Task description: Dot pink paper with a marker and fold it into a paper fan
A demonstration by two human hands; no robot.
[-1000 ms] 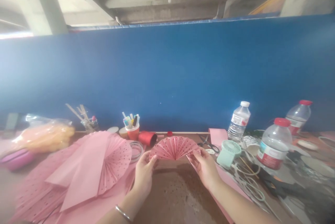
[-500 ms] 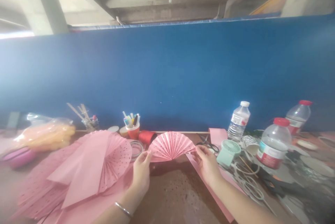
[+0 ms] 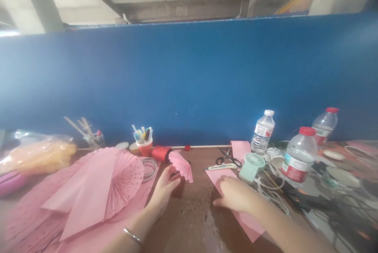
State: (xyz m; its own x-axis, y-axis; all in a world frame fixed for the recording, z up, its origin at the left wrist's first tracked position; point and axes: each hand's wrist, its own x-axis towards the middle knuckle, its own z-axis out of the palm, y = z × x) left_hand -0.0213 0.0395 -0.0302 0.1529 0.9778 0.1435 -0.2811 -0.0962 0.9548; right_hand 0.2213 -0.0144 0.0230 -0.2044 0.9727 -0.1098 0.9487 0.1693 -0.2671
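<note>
- While my left hand (image 3: 163, 190) grips the pleated pink paper (image 3: 181, 167) near the red spool (image 3: 161, 153), its fingers are closed on it.
- My right hand (image 3: 236, 194) is over the pink sheet (image 3: 249, 221) on the bench (image 3: 191, 217), fingers curled; I can't tell whether they hold anything.

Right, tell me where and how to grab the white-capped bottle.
Pinch the white-capped bottle by its narrow neck, just under the cap, probably best from above: it stands upright with its top unobstructed, while the mint handheld fan crowds its base from the front.
</note>
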